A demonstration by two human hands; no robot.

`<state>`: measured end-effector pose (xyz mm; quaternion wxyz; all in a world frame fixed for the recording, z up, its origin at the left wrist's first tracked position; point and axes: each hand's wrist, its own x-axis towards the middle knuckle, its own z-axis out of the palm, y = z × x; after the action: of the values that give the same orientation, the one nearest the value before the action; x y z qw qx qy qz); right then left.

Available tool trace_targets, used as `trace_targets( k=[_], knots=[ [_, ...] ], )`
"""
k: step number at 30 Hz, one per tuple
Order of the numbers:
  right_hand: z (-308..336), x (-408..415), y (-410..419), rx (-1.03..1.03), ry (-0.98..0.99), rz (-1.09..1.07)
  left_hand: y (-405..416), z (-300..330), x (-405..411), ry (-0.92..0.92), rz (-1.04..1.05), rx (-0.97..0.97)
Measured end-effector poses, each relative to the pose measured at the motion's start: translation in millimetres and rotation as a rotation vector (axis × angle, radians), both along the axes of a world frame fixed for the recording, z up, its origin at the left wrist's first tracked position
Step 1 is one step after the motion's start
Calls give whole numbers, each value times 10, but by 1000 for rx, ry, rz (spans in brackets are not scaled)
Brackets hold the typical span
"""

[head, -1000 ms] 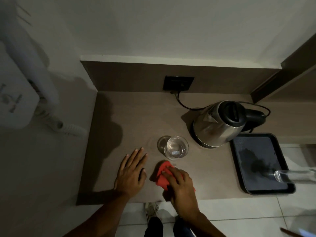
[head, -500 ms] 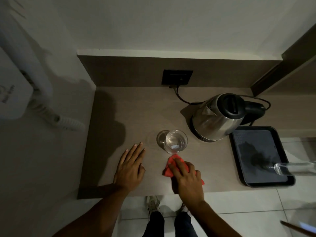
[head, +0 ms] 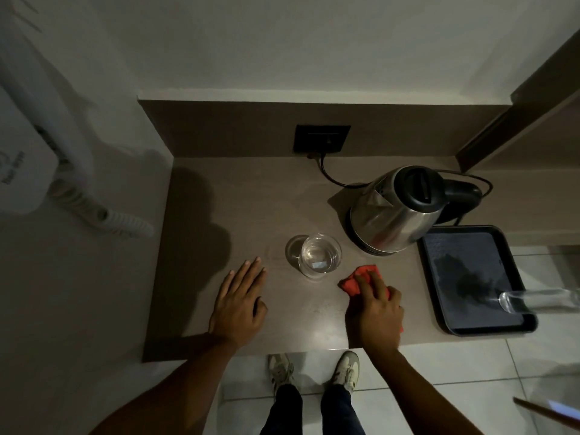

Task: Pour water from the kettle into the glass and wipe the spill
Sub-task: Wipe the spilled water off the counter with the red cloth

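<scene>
Two hands are on the counter, and only one of them works. The right hand lies flat on the red cloth, with the fingers pressed down together on it; it pushes the cloth on the surface more than it pinches it. The left hand rests with spread fingers and holds nothing.

I take the glass as landmark. It stands upright with water inside, so I judge the pouring is finished and the wiping is in progress. The cloth is near the glass, on its right and toward the person, not touching it. The kettle sits on its base behind the glass and to the right. The left hand is left of the glass, toward the person. A black tray is well apart on the right.

I cannot see clearly where the spill remains; the counter shines a little in front of the glass. If water is there, the right hand is nearer, and the stroke should go leftward along the counter edge, passing in front of the glass without knocking it.
</scene>
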<state>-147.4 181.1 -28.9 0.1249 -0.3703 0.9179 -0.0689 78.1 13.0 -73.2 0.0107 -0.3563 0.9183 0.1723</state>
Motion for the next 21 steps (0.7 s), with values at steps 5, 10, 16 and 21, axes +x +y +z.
trace_targets(
  k=[5,10,16,21],
  knots=[
    [-61,526,28,-47,-102,27,6,18,-17,-4,8,-16],
    [-37,1029,-250,-94,-160,261,14,19,-21,17,4,-19],
    [-106,906,-219,-103,-101,467,-3,15,-12,38,5,-9],
    [-189,286,198,-71,35,547,3,32,-15,51,14,-1]
  ],
)
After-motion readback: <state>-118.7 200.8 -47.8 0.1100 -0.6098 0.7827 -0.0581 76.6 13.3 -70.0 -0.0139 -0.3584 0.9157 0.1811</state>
